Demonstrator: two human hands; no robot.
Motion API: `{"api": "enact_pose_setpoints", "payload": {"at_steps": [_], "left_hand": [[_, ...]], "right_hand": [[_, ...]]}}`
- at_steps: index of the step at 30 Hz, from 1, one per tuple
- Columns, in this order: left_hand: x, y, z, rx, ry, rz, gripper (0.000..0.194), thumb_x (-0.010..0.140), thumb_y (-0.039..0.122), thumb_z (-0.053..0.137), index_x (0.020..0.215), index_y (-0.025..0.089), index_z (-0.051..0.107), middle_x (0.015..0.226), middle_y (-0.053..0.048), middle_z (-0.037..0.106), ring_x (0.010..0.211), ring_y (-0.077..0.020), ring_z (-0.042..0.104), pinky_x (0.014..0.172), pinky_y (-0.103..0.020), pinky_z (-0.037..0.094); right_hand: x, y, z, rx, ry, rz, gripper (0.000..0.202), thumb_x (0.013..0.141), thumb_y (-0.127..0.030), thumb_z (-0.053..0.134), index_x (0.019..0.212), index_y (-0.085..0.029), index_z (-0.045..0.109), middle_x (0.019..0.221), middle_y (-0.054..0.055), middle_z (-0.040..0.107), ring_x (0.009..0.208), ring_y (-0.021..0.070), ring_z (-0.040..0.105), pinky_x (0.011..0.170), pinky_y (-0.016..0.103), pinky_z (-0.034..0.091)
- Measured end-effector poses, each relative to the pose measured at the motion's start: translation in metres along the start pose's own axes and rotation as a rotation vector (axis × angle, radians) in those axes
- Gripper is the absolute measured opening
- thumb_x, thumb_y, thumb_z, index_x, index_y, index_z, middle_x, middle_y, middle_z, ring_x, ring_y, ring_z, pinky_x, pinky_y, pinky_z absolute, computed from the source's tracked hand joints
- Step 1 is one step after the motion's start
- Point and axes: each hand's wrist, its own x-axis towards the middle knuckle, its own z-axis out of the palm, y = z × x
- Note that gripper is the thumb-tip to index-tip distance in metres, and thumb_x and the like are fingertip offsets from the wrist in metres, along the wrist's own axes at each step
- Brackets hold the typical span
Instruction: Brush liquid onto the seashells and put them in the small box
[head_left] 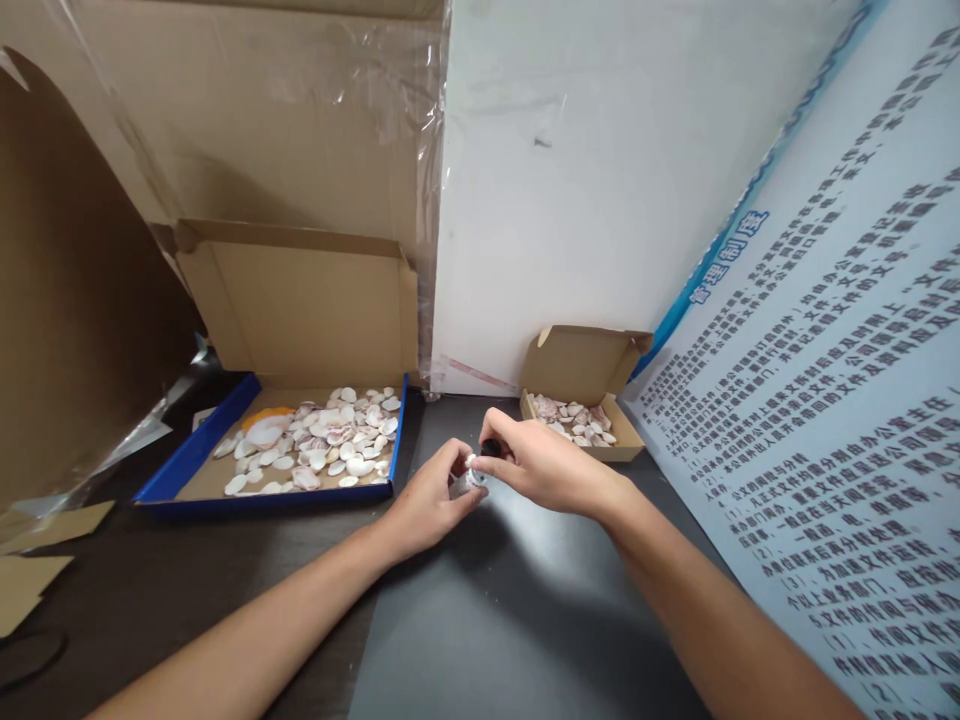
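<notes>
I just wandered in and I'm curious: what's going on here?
A person is working with two bare hands over a grey mat. The left hand pinches a small white piece, while the right hand holds a small black thing close to it; their exact shapes are hard to make out. To the left, an open blue-edged box holds many shells; beyond the right hand, a smaller box stands open with more shells inside.

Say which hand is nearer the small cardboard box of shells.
Right. The right hand is in front of the small cardboard box of shells, toward its left side; the left hand is farther left.
</notes>
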Motion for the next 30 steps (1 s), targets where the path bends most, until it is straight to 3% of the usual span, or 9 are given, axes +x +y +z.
{"api": "enact_pose_setpoints", "payload": {"at_steps": [7,17,20,26,30], "left_hand": [[-0.0012,0.0033,-0.0013,0.044,-0.024,-0.021,0.022,0.085,0.034,0.059,0.098,0.021,0.049,0.086,0.0,0.052,0.076,-0.0152,0.048,0.069,-0.028,0.04],[-0.0019,0.0039,-0.0014,0.037,-0.038,-0.022,0.023,0.085,0.034,0.058,0.101,0.02,0.048,0.087,0.0,0.05,0.077,-0.0152,0.047,0.07,-0.028,0.039],[-0.0019,0.0044,-0.0016,0.03,-0.032,-0.021,0.023,0.085,0.033,0.058,0.1,0.02,0.047,0.086,0.001,0.048,0.076,-0.0143,0.045,0.069,-0.027,0.038],[-0.0018,0.005,-0.0008,-0.027,-0.032,-0.028,0.026,0.085,0.037,0.059,0.099,0.02,0.046,0.087,0.001,0.05,0.076,-0.0142,0.046,0.067,-0.027,0.037],[-0.0011,0.0064,-0.0004,-0.105,-0.029,-0.043,0.027,0.084,0.039,0.061,0.096,0.02,0.046,0.085,0.001,0.05,0.075,-0.0137,0.046,0.065,-0.026,0.037]], "right_hand": [[0.0025,0.0063,0.001,-0.054,-0.014,0.043,0.019,0.094,-0.041,0.051,0.091,-0.022,0.049,0.067,-0.002,0.058,0.06,0.0146,0.05,0.053,0.025,0.027],[0.0024,0.004,-0.0008,-0.08,0.014,0.015,0.016,0.094,-0.035,0.053,0.1,-0.021,0.054,0.072,-0.001,0.062,0.063,0.0141,0.054,0.057,0.024,0.033],[0.0023,0.0019,-0.0024,-0.072,0.017,0.0,0.013,0.095,-0.032,0.051,0.103,-0.022,0.055,0.079,0.001,0.065,0.069,0.0156,0.058,0.06,0.025,0.036],[0.0031,0.0024,-0.0048,-0.005,0.047,-0.062,0.018,0.097,-0.024,0.046,0.112,-0.023,0.057,0.108,0.005,0.067,0.098,0.02,0.061,0.081,0.031,0.043],[0.0026,0.0013,-0.0066,0.02,0.046,-0.099,0.019,0.096,-0.02,0.047,0.111,-0.024,0.057,0.108,0.003,0.067,0.097,0.018,0.061,0.081,0.03,0.044]]}}
